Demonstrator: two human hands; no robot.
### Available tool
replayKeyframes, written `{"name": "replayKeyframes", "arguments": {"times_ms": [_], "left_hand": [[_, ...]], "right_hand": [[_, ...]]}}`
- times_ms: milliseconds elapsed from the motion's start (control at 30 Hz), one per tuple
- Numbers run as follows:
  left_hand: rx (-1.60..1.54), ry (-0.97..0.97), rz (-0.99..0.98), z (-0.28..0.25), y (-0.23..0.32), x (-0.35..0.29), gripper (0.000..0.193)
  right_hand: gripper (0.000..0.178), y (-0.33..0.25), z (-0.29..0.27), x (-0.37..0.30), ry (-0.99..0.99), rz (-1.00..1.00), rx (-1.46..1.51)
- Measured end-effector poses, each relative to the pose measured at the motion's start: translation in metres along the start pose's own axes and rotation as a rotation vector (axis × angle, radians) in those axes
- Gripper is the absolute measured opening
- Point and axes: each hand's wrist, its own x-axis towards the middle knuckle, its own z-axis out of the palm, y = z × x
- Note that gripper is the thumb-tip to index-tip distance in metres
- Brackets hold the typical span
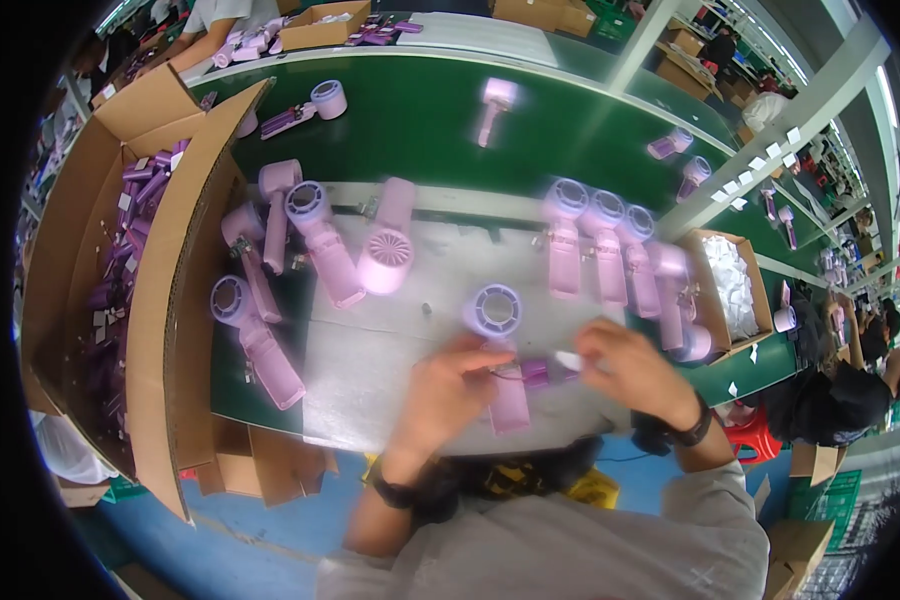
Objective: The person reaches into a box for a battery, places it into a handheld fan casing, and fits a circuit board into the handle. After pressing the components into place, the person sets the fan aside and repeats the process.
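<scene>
In front of me on the pale work sheet (pixel 370 360) lies a pink handheld fan housing (pixel 510 410), its round lilac ring head (pixel 494 311) pointing away from me. My left hand (pixel 445 385) grips the housing near its neck, fingers closed around it. Beside the handle is a small purple cylindrical part (pixel 536 374), with what looks like a thin wire running toward the housing. Just to the right, my right hand (pixel 630 365) pinches a small white piece (pixel 569 360), blurred by motion; its exact kind does not show.
More fan housings stand in a row (pixel 605 245) at right and lie scattered at left (pixel 270 360). A big cardboard box (pixel 160 300) of purple parts is on the left. A small carton (pixel 760 290) of white pieces sits at right. Fans lie on the green belt (pixel 400 110); people work beyond.
</scene>
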Motion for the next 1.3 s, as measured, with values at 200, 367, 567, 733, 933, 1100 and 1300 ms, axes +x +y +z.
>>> {"name": "replayKeyframes", "arguments": {"times_ms": [200, 367, 567, 733, 933, 1100, 1300], "left_hand": [[-0.037, 0.008, 0.027, 0.003, 0.001, -0.001, 0.038], [-0.04, -0.011, 0.039, 0.006, 0.001, 0.005, 0.038], [-0.1, 0.018, -0.003, 0.002, 0.006, 0.005, 0.039], [-0.109, 0.043, 0.01, 0.005, 0.0, 0.004, 0.041], [-0.042, 0.004, 0.075, 0.0, 0.001, 0.003, 0.039], [-0.021, -0.006, 0.115, 0.0, 0.001, 0.005, 0.036], [0.028, 0.019, 0.147, 0.002, 0.0, 0.004, 0.035]], "right_hand": [[0.015, 0.088, -0.107, -0.07, 0.558, 0.567, -0.527], [0.027, 0.009, -0.059, -0.025, 0.323, 0.417, -0.001], [0.045, -0.005, 0.025, 0.023, -0.035, -0.115, 0.049], [0.042, 0.009, 0.011, 0.014, -0.46, 0.059, 0.232], [0.056, 0.005, 0.009, 0.01, -0.602, 0.389, 0.724], [0.073, -0.017, 0.009, 0.0, -0.542, 0.362, 1.288], [0.084, -0.011, 0.009, -0.001, -0.6, 0.356, 1.298]]}}
